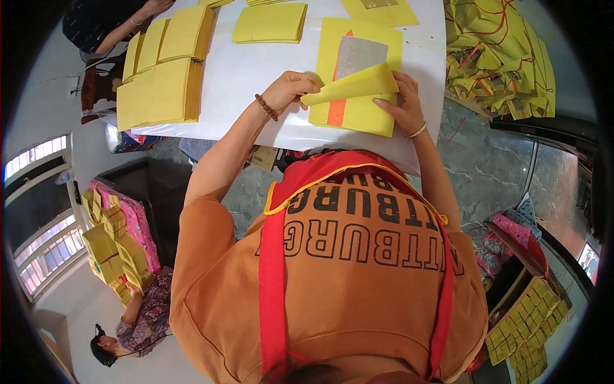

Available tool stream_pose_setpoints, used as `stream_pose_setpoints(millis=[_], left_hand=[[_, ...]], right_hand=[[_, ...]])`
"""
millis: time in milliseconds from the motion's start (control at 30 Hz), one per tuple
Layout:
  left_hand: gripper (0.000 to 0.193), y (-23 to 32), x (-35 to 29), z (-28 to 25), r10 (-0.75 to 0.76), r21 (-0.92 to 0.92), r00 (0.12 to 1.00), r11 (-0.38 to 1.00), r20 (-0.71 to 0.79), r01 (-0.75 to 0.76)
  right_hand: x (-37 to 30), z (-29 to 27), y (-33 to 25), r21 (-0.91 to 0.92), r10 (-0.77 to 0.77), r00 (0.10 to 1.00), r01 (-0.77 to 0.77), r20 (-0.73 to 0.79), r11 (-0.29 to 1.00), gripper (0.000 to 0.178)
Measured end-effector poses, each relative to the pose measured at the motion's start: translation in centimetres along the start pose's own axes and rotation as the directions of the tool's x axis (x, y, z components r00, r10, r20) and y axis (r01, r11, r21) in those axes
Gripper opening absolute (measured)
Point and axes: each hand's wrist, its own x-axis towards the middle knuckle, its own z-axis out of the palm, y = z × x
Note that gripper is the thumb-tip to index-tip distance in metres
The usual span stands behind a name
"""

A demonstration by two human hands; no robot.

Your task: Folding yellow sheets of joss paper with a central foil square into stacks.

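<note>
A yellow paper sheet (374, 120) with a silver-grey rectangle (360, 54) and an orange strip (336, 112) lies on the white table (256, 67) in front of me. Its folded-over yellow flap (358, 84) slants across the middle, raised off the sheet. At the flap's left end my left hand (294, 91) pinches the paper between thumb and fingers; a beaded bracelet circles that wrist. My right hand (406, 105) grips the right end, thumb in front and fingers behind the edge. Whether there are further sheets directly underneath is hard to tell.
Stacks of yellow paper (160, 89) stand at the table's left, and a flat stack (268, 24) lies farther back. A heap of yellow papers with red cords (505, 61) is at right. One person's arm (125, 31) shows far left; another person (137, 326) sits lower left.
</note>
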Motion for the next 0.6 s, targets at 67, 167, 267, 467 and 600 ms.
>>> stream_pose_setpoints(millis=[67,167,267,467,600], left_hand=[[0.016,-0.09,0.08,-0.13,0.006,-0.007,1.0,1.0,0.017,-0.006],[0.016,0.15,0.1,0.05,-0.003,0.001,1.0,1.0,0.02,0.003],[0.016,0.32,-0.01,0.08,-0.023,0.016,1.0,1.0,-0.005,0.023],[0.018,-0.06,0.31,-0.62,-0.024,0.038,0.999,0.999,0.023,0.023],[0.021,0.12,0.11,-0.82,-0.015,0.126,0.999,0.992,0.046,0.009]], right_hand=[[0.03,-0.04,0.14,-0.013,-0.006,1.0,0.006,0.002,1.0,0.04],[0.13,-0.09,0.63,-0.078,-0.05,0.999,0.051,0.014,0.996,0.039],[0.19,-0.05,0.31,-0.082,-0.056,0.998,0.057,0.008,0.995,0.038],[0.39,-0.16,0.15,-0.085,-0.07,0.997,0.072,0.018,0.994,0.04],[0.16,-0.13,0.62,-0.087,-0.066,0.998,0.066,0.009,0.994,0.032]])
